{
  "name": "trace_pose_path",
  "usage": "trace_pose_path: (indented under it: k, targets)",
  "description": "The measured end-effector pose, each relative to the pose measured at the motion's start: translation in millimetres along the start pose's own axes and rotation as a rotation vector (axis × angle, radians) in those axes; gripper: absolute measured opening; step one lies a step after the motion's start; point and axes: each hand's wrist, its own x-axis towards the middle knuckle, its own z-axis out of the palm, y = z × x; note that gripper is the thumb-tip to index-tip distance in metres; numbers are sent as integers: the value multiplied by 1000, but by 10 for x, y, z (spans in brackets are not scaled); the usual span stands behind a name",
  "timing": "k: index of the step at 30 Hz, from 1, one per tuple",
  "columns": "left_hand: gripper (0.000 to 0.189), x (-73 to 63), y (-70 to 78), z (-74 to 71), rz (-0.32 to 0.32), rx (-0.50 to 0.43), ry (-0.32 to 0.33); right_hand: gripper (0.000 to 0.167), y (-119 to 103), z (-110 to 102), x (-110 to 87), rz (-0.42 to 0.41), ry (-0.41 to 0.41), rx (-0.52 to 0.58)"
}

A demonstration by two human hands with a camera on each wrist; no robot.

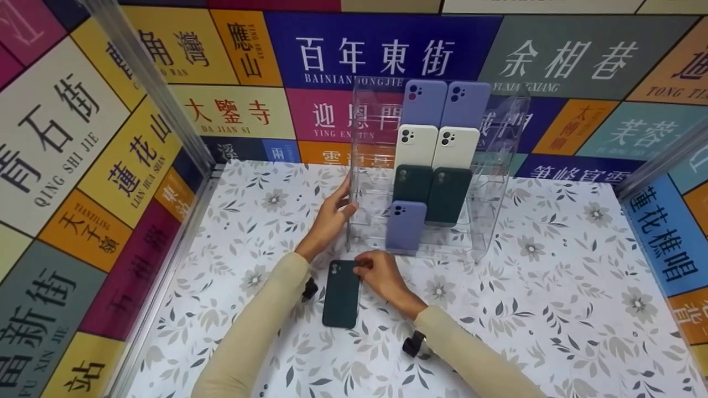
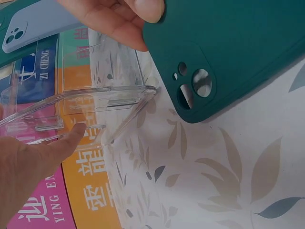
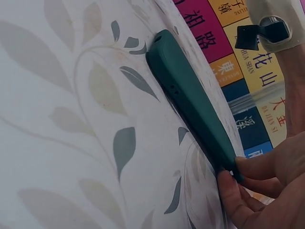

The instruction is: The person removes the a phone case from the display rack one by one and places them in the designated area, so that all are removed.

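A dark green phone case (image 1: pixel 340 296) lies by the table's front side, its camera cutouts showing at the top left. My right hand (image 1: pixel 381 276) pinches its upper right corner between thumb and fingers; the right wrist view shows this case (image 3: pixel 195 100) edge-on, close over the tablecloth. My left hand (image 1: pixel 332 216) grips the left side panel of a clear display stand (image 1: pixel 354 166), with the thumb (image 2: pixel 71 138) lying along the panel in the left wrist view. On the stand's steps are purple cases (image 1: pixel 406 224), white cases (image 1: pixel 415 143) and green cases (image 1: pixel 449 199).
A white tablecloth (image 1: pixel 553 309) with grey leaves and flowers covers the table. Coloured panels with Chinese lettering (image 1: pixel 381 47) stand behind and at both sides. A metal post (image 1: pixel 160 83) rises at the left back corner.
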Motion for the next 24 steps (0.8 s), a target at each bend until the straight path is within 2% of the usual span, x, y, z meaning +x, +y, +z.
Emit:
trace_pose_path:
  k: [7,17,24]
  targets:
    - [77,-6,-1,-13,11,-15,-15,15,0,-9,1,10,4,2]
    - [74,-19,-15,-5,26,-26,-29,15,70,-31,-4,-29,14,10]
    - [75,-17,-11,-18,20,-29,-16,19,103,-156,-76,13,37,68]
